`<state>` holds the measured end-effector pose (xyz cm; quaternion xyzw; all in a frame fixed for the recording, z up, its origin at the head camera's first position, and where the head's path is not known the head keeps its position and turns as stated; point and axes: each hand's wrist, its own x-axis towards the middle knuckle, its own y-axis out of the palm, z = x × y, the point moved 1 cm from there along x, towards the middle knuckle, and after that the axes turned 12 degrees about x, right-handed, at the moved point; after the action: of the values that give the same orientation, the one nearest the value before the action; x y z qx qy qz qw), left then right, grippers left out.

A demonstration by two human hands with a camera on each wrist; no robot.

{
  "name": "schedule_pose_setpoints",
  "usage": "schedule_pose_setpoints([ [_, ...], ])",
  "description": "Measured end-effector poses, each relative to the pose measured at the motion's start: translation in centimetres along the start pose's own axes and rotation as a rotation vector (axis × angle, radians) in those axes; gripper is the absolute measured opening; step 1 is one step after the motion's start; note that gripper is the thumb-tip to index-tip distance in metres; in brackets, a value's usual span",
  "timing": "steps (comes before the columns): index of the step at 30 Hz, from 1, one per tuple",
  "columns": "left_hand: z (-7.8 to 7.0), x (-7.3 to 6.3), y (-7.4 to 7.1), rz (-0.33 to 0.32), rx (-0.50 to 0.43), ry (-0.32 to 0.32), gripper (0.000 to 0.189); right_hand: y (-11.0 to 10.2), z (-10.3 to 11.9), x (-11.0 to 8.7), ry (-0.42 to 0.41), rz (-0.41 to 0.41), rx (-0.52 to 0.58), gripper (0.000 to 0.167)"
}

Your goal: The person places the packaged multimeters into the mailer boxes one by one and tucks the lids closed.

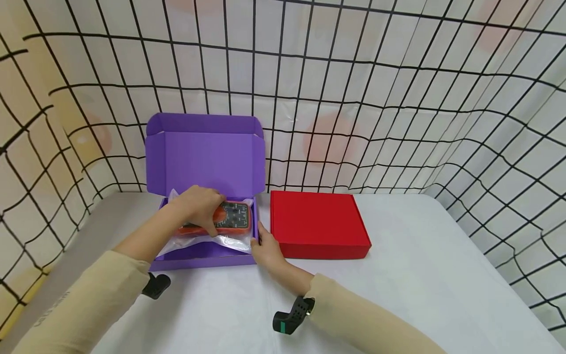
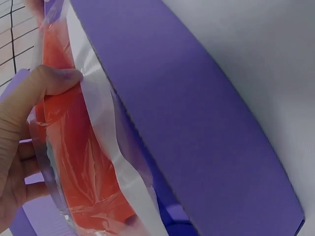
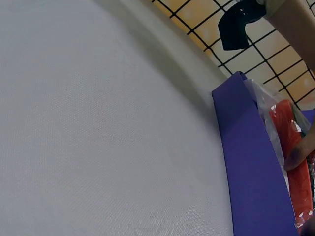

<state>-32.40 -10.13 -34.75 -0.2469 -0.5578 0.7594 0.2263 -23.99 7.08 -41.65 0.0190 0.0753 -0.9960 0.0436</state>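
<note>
An orange multimeter point(image 1: 236, 215) with a dark face lies in a clear plastic bag point(image 1: 232, 242) inside the open purple box point(image 1: 203, 264). My left hand point(image 1: 199, 205) reaches over from the left and grips the bagged multimeter across its middle. In the left wrist view, the thumb presses the orange side point(image 2: 74, 142) through the film, and the fingers lie across the far side. At the box's right front corner, my right hand point(image 1: 267, 250) holds the side wall. The right wrist view shows the purple front wall point(image 3: 251, 172) and my left thumb on the multimeter point(image 3: 285, 125).
A closed red box point(image 1: 316, 216) stands just right of the purple one. The purple lid point(image 1: 205, 162) is raised against a black wire grid point(image 1: 327, 88) at the back. Both boxes are on a white-covered table point(image 1: 420, 285), with grid panels along its sides.
</note>
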Motion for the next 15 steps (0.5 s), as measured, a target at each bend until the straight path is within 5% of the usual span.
schedule_pose_setpoints([
  [15,0.0,0.6,2.0,-0.026,-0.015,0.001,0.081,0.1,-0.3,0.1,0.027,-0.007,-0.003,0.053],
])
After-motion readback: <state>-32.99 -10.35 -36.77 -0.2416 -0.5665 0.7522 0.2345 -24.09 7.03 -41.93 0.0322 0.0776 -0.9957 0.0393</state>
